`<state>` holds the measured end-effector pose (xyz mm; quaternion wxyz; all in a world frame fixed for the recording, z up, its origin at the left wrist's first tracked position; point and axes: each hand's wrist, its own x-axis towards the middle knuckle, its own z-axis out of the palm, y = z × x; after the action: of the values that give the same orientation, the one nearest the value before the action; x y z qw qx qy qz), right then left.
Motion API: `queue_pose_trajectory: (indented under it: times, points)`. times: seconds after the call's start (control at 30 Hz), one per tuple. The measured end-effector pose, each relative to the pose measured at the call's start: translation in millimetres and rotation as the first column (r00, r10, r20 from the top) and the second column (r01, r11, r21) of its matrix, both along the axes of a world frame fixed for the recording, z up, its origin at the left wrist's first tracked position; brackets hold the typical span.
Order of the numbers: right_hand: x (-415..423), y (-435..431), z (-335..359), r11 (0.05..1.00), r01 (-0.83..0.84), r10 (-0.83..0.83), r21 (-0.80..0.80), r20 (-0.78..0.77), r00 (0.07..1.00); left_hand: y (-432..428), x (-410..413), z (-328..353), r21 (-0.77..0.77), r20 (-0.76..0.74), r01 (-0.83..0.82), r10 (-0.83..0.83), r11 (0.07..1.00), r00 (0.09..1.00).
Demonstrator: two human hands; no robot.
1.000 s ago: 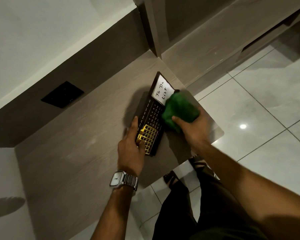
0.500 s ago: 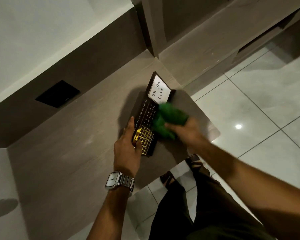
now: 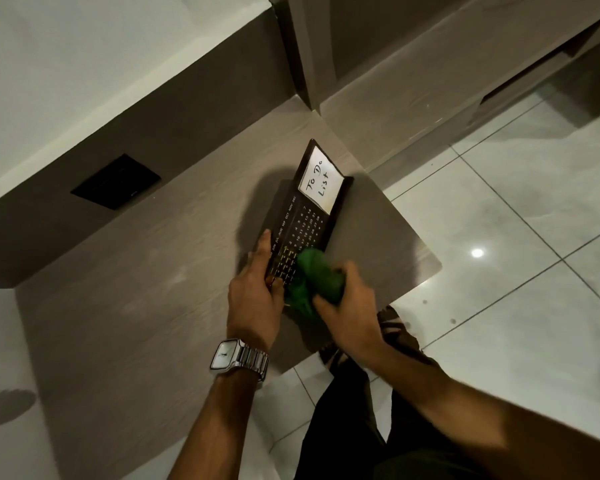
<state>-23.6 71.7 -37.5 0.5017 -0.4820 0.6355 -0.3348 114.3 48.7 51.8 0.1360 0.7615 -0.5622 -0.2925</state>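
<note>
A dark desk calendar board (image 3: 305, 216) lies near the right corner of the grey wooden desk (image 3: 146, 306). Its far end carries a white "To Do List" note (image 3: 321, 180); month names and date numbers run down the rest. My left hand (image 3: 257, 296), with a metal watch on the wrist, grips the board's near left edge, thumb on its face. My right hand (image 3: 347, 313) clutches a bunched green cloth (image 3: 314, 280) and presses it on the board's near end, covering the lower corner.
A black socket plate (image 3: 116, 181) is set in the brown back panel at the left. A tall cabinet (image 3: 413, 74) stands to the right behind the desk. Glossy white floor tiles (image 3: 516, 237) lie right of the desk's rounded corner. My dark trousers and sandalled feet are below.
My right hand has drawn the green cloth down the board, from beside the white note to the near end by my left hand. My left hand keeps its hold.
</note>
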Motion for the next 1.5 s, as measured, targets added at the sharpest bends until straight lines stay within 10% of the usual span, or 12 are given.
queue_pose_trajectory:
  times: [0.27, 0.53, 0.77, 0.97, 1.23, 1.4, 1.5]
  points:
    - [-34, -116, 12, 0.936, 0.336, -0.348, -0.106, -0.131, 0.928, 3, 0, -1, -0.018, 0.024, 0.01, -0.009, 1.0, 1.0]
    - [1, 26, 1, 0.984, -0.168, 0.17, 0.055, -0.042, 0.985, 0, 0, -4, 0.011, 0.022, 0.0, 0.0, 1.0, 1.0]
    - [-33, -92, 12, 0.968, 0.189, -0.225, -0.164, -0.24, 0.944, 3, -2, -4, -0.011, 0.053, 0.013, -0.012, 1.0, 0.999]
    - [10, 45, 2, 0.956, -0.286, 0.291, 0.064, -0.088, 0.953, 1, -2, -6, -0.013, 0.068, 0.004, -0.003, 1.0, 0.998]
    - [-24, -63, 17, 0.961, 0.269, -0.276, -0.06, -0.182, 0.944, 5, -3, -5, -0.049, 0.086, 0.04, -0.036, 0.998, 0.996]
    - [9, 31, 4, 0.965, -0.183, 0.214, 0.189, -0.157, 0.964, 1, -1, -8, -0.031, 0.082, 0.024, -0.022, 0.999, 0.996]
    - [-4, 21, -2, 0.965, -0.205, 0.226, 0.164, -0.12, 0.967, 2, 0, -9, -0.032, 0.076, 0.035, -0.033, 0.999, 0.997]
